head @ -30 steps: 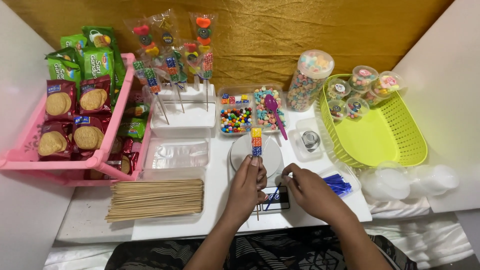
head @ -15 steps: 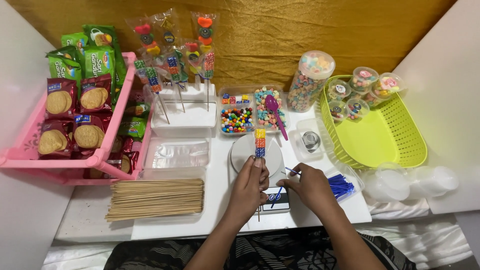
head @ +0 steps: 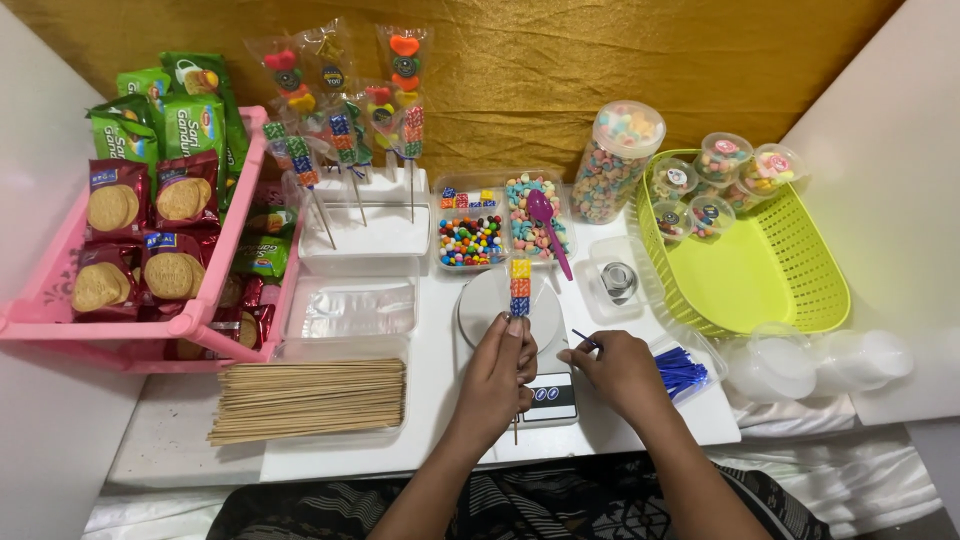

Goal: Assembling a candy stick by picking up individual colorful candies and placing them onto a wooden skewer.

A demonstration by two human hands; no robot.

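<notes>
Head view looks straight down on the small white scale (head: 515, 345): far to its left, red and green biscuit packets (head: 140, 235) stand in a pink rack (head: 235, 215), and loose wooden sticks (head: 310, 398) lie just left of it. Behind the scale a clear tray (head: 500, 225) holds coloured candies with a purple spoon (head: 545, 225), and to its right a green basket (head: 770, 265) carries small lidded cups. Left hand (head: 500, 375) is closed on a candy skewer (head: 519, 290) upright over the scale; right hand (head: 620, 370) pinches a thin blue tie (head: 583, 338) beside the blue ties (head: 683, 370).
</notes>
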